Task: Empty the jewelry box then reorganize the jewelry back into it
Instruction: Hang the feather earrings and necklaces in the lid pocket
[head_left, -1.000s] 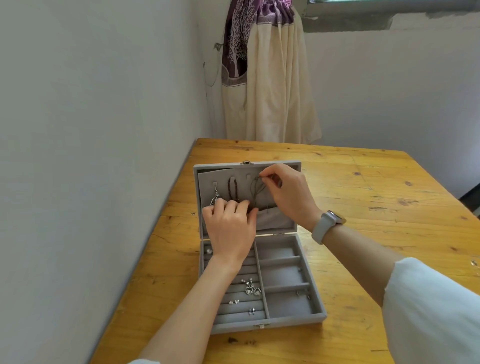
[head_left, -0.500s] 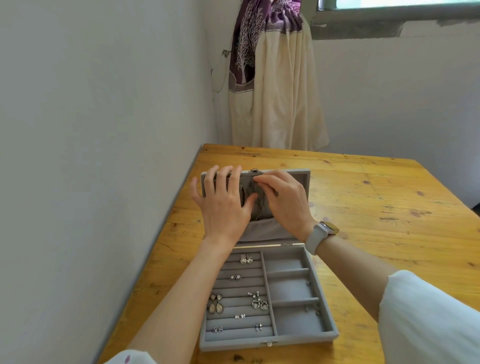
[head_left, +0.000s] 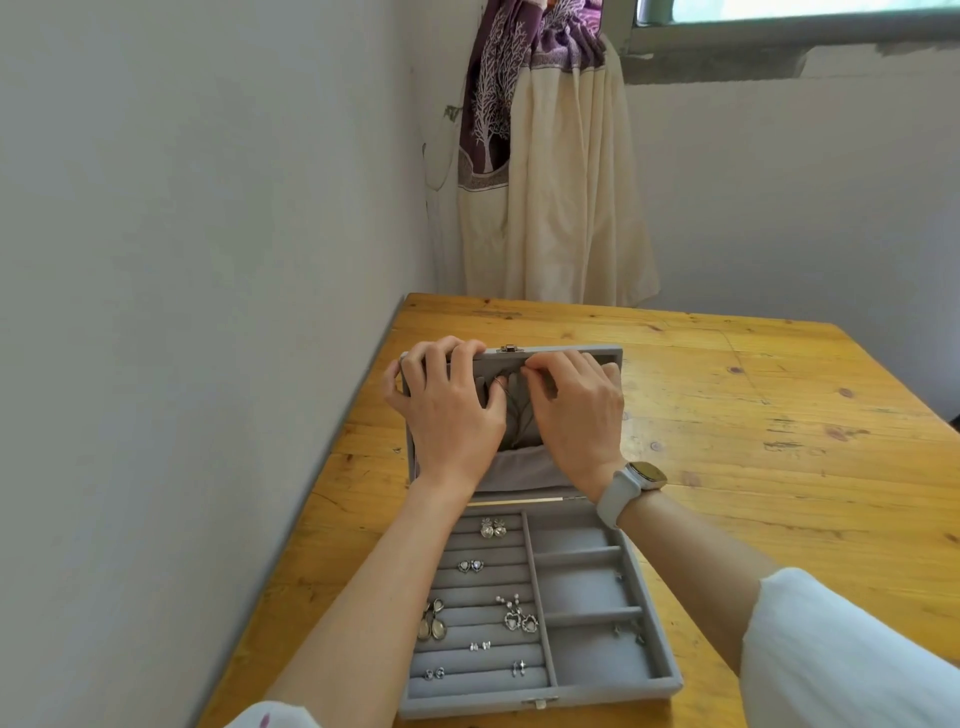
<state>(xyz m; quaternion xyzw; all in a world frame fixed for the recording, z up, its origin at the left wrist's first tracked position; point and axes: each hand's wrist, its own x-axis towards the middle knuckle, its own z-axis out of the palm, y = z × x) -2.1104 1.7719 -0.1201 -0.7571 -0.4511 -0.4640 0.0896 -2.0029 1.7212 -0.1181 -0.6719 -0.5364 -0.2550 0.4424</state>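
Head view: both hands grip the jewelry box lid, hiding its necklaces; curtain beyond.

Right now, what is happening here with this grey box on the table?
A person is working at an open jewelry box on a wooden table. The left hand holds the raised lid at its top edge, and the right hand pinches a thin necklace hanging inside it. Several earrings lie in the left slots.
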